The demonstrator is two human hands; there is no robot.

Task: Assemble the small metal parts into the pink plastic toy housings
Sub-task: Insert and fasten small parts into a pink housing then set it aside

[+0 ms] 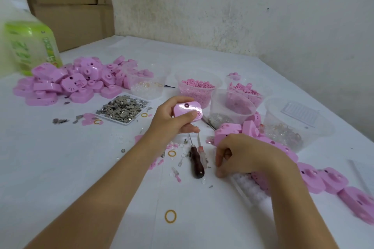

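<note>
Left hand (172, 122) grips a housing (187, 111) up off the surface (81, 157), thumb across its face. Right hand (240, 155) curls its fingertips down beside a tool (197, 166); pinching anything? Can't tell. The housing looks light, stiff and slick, so hold it by the edges. Metal parts (121, 107) are heaped just left.

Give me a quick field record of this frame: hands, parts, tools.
left hand: holds one pink housing above the table
right hand: fingers curled down at the table, beside a white strip; grip unclear
metal parts: heaped in a white tray
housing stock: pile at far left; row along the right
tools: two screwdrivers lying between the hands
tubs: clear tubs behind, one with pink bits
</note>
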